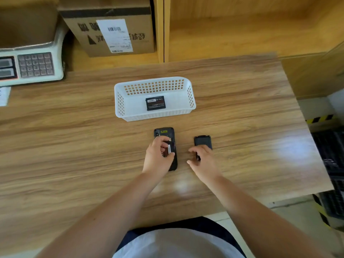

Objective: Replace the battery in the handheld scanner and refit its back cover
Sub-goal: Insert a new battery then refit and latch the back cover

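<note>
The black handheld scanner (164, 131) lies face down on the wooden table, its back open. My left hand (158, 159) covers its middle and pinches a dark battery with a white label (169, 150), tilted up at the compartment. The scanner's black back cover (202, 140) lies flat to the right of it. My right hand (202, 161) rests over the cover's near end with fingers spread and the thumb off to the left, not gripping it. Another black battery (155, 102) lies flat in the white plastic basket (191, 97) just beyond the scanner.
A weighing scale with a keypad (35, 65) stands at the table's far left, with a white paper slip (4, 95) before it. A labelled cardboard box (111, 30) sits on the shelf behind. The table edge (316, 164) runs down the right, with black crates below.
</note>
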